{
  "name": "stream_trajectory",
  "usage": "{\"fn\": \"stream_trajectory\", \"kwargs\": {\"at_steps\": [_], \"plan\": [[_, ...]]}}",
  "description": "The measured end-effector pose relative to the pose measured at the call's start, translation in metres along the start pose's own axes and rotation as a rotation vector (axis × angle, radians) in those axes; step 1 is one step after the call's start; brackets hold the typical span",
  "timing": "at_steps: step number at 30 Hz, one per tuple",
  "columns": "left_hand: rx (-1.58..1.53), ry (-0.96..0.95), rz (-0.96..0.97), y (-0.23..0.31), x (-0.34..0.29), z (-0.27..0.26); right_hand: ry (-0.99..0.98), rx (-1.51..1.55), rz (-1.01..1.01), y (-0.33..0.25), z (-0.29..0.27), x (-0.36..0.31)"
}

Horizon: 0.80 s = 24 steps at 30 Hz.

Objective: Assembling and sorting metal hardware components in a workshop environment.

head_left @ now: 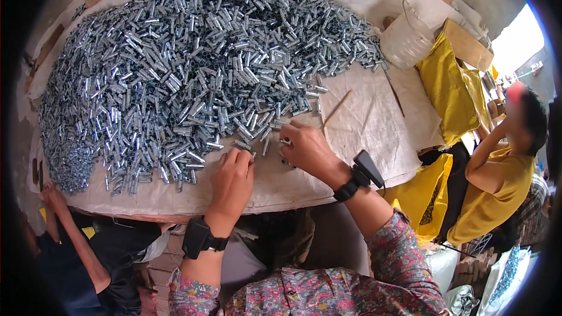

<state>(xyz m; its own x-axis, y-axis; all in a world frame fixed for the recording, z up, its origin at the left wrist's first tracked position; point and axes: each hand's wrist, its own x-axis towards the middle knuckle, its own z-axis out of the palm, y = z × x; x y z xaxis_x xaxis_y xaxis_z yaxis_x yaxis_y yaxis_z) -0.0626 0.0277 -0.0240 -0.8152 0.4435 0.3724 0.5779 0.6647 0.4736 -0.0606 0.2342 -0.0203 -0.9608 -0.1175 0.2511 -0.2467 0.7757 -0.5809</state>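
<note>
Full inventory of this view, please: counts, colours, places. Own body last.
metal tubes: too many to count, silver, heaped across the table
small metal pieces: uncountable, silver, heap's lower-left end
cover sheet: at least one, off-white, under the heap
thin stick: one, brown, right of the heap
bucket: one, whitish, upper right
board: one, brown, beside the bucket
yellow sacks: at least two, yellow, right
co-workers: at least two, yellow top right, dark clothes lower left
wrist devices: two, black, one per wrist
floral shirt: one, multicoloured, bottom
left hand, right hand: one each, bare, heap's near edge
</note>
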Motion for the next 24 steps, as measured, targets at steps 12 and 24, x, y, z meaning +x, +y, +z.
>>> {"fn": "stream_trajectory", "kwargs": {"at_steps": [12,24], "plan": [[-1.088,-0.096,-0.520,0.036,-0.042,-0.034,-0.123,0.490,0.221,-0.070,-0.038,-0.056],[-1.136,-0.066,-0.531,0.053,-0.062,-0.041,-0.077,0.321,0.000,-0.088,-0.039,-0.075]]}}
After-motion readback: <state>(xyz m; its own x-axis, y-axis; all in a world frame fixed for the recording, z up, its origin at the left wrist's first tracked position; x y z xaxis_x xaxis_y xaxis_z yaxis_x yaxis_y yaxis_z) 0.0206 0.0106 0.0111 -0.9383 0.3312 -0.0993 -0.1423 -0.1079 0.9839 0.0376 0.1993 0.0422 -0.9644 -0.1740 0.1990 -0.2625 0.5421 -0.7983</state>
